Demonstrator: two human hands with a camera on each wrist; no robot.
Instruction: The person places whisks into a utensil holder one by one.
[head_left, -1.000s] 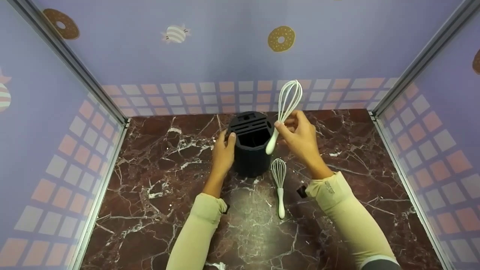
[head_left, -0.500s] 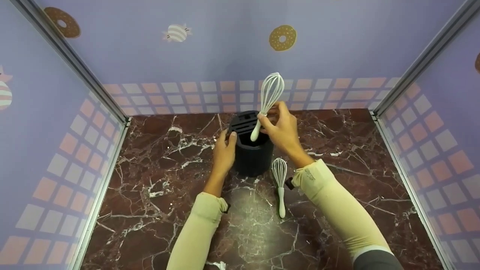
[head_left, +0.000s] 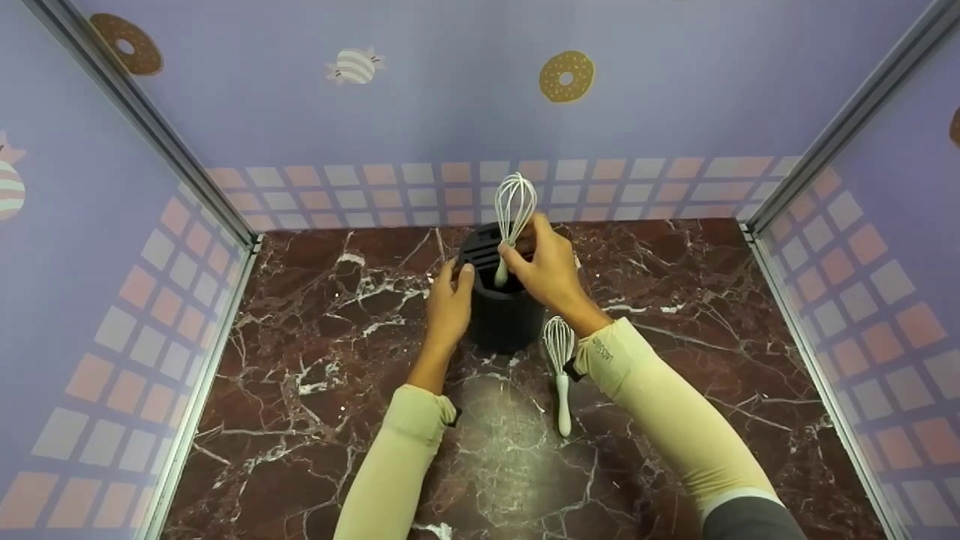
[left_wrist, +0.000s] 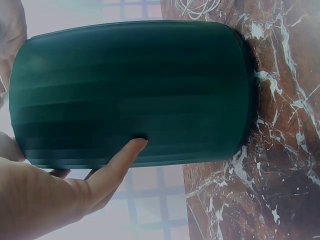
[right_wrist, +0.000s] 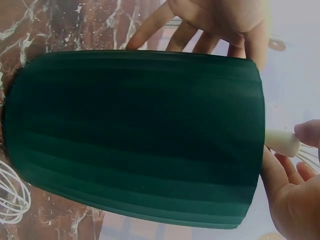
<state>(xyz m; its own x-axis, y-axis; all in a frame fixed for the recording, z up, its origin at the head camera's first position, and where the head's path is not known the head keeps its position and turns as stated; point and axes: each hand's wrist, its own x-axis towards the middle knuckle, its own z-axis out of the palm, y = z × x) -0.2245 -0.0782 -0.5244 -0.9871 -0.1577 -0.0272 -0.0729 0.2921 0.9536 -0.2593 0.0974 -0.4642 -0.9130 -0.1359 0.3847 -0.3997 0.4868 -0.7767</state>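
A dark green utensil holder (head_left: 506, 322), nearly black in the head view, stands upright with a slotted top and a larger front opening. My left hand (head_left: 450, 304) rests against its left side, thumb near the rim and fairly straight fingers (left_wrist: 117, 165) touching the wall. My right hand (head_left: 553, 270) pinches a white whisk (head_left: 516, 206) near the join of handle and wires. The wire head points up, and the handle end (right_wrist: 282, 142) dips at the holder's opening. A second white whisk (head_left: 561, 379) lies on the tabletop right of the holder, wires toward the back.
The red-brown marbled tabletop (head_left: 315, 450) is enclosed by a lilac back wall (head_left: 450, 97) and side walls with metal corner strips. The lying whisk is close under my right forearm (head_left: 645, 382).
My right hand has carried the whisk leftward over the holder, then lowered it until the handle end reaches the opening. My left hand and the other whisk have stayed put.
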